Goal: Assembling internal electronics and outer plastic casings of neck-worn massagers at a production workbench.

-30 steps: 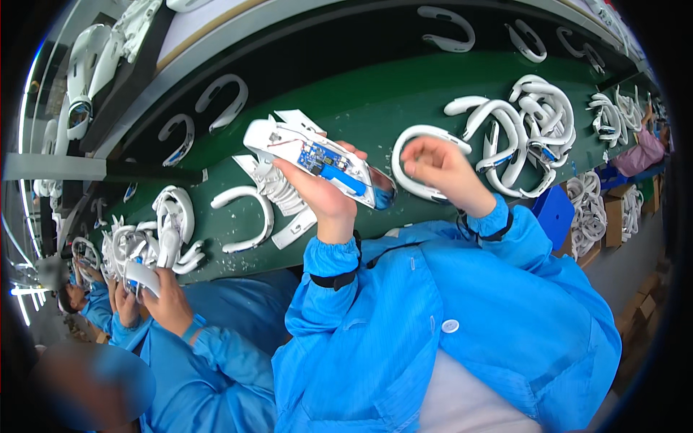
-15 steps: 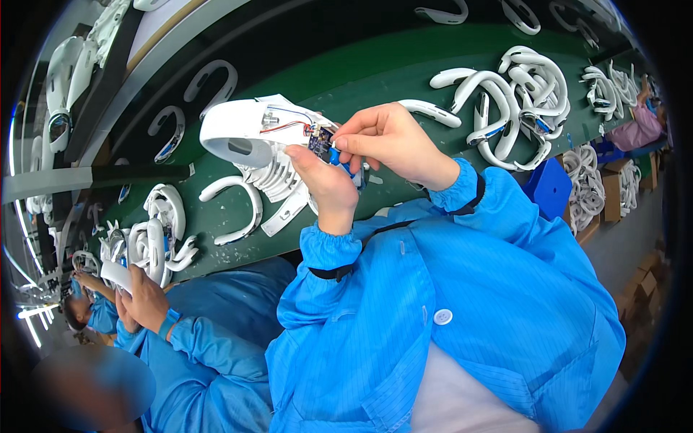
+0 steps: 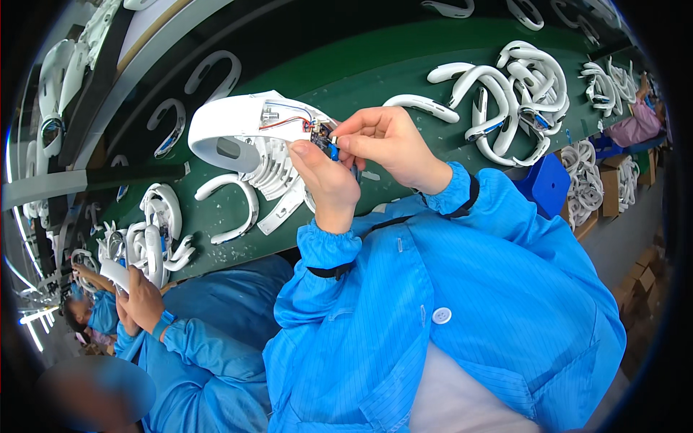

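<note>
My left hand (image 3: 328, 186) grips an opened white neck fan (image 3: 222, 119), its thumb beside a small circuit board (image 3: 318, 134). Red and blue wires (image 3: 287, 121) run across the inside of the housing to that board. At the board's edge, the thumb and fingers of my right hand (image 3: 397, 146) are pinched on a small white connector (image 3: 334, 138); the fingers partly hide it. Under these fingertips shows a blue part (image 3: 333, 151), mostly covered. Below the housing lie stacked white ribbed pieces (image 3: 273, 177) on the green bench.
A loose curved white shell (image 3: 421, 106) lies beyond my right hand, near a heap of white neck fans (image 3: 505, 94). A blue bin (image 3: 543, 186) stands at the bench's right edge. To my left, a co-worker's hands (image 3: 146, 303) hold a white part near another pile (image 3: 155, 238).
The neck fan has shifted slightly left and up in view. Both hands keep their grip, with the right fingertips still at the circuit board.
</note>
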